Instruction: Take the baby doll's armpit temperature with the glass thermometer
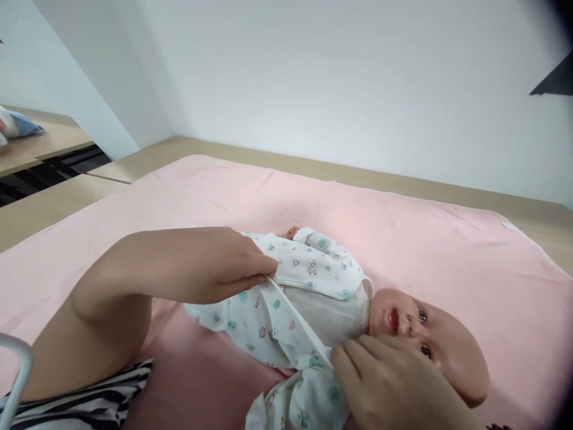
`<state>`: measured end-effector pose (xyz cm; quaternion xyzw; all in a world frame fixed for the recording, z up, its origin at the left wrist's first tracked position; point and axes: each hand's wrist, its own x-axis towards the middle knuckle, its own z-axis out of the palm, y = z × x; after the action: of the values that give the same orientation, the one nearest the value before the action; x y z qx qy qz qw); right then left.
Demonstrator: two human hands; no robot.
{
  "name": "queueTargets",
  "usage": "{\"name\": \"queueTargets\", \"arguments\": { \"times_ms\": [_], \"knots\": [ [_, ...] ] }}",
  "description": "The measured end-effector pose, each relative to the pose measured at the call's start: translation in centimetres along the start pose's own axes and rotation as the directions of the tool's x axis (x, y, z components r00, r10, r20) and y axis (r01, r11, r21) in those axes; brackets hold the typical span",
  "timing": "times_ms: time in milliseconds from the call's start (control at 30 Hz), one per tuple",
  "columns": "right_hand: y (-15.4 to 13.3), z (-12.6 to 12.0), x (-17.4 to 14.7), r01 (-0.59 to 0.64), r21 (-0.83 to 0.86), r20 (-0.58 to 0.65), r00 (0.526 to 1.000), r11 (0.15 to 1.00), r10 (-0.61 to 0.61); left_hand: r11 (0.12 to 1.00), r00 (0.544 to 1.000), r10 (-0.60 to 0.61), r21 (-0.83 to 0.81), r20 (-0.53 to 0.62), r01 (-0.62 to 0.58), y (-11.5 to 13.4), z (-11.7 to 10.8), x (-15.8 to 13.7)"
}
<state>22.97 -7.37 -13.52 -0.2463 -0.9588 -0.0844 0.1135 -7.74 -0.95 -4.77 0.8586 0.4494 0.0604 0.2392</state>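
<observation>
A baby doll [436, 343] lies on its back, head to the right, wearing a white baby shirt [299, 266] with small green and pink prints. The shirt's front hangs apart, and the doll's pale cloth torso [308, 310] shows between the two sides. My left hand [237, 266] is closed, pinching the edge of the near front panel by the doll's lower body. Close to the doll's chin, my right hand [385, 376] grips the same edge near the collar, so the edge is drawn straight between both hands. The doll's near hand is hidden.
A pink cloth [188, 191] covers most of the wooden table [268, 155], which meets a white wall [335, 89]. At far left, another table [45, 134] holds a blue and white item [22, 123]. A white curved bar [20, 364] stands at the lower left.
</observation>
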Motion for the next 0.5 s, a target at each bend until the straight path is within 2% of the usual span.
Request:
{"name": "queueTargets", "arguments": {
  "times_ms": [67,100,200,300,433,500],
  "knots": [
    [1.0,-1.2,0.3,-0.046,-0.033,-0.006,0.999,0.998,0.046,1.0,0.989,0.026,0.001,0.146,-0.026,0.1,-0.6,0.3],
    [1.7,-1.7,0.6,-0.083,-0.044,-0.019,0.996,0.996,0.082,1.0,0.983,0.028,-0.001,0.179,-0.028,0.0,-0.8,0.5],
    [3.7,-2.7,1.5,-0.234,0.001,-0.038,0.972,0.972,0.234,1.0,0.988,0.01,0.014,0.156,-0.012,-0.9,-0.8,0.9],
    [5.9,-2.9,2.3,-0.382,0.154,0.103,0.924,0.911,0.37,0.997,0.987,-0.002,0.072,0.161,-0.01,-1.9,-0.5,1.2],
    [10.4,-3.5,1.6,-0.457,0.33,0.331,0.875,0.826,0.352,0.995,0.992,-0.06,0.089,0.109,0.05,-3.0,-0.5,1.3],
    [13.6,-3.7,0.6,-0.483,0.397,0.33,0.868,0.78,0.37,0.99,0.994,-0.109,0.089,0.033,0.106,-3.3,-0.6,1.6]
  ]
}}
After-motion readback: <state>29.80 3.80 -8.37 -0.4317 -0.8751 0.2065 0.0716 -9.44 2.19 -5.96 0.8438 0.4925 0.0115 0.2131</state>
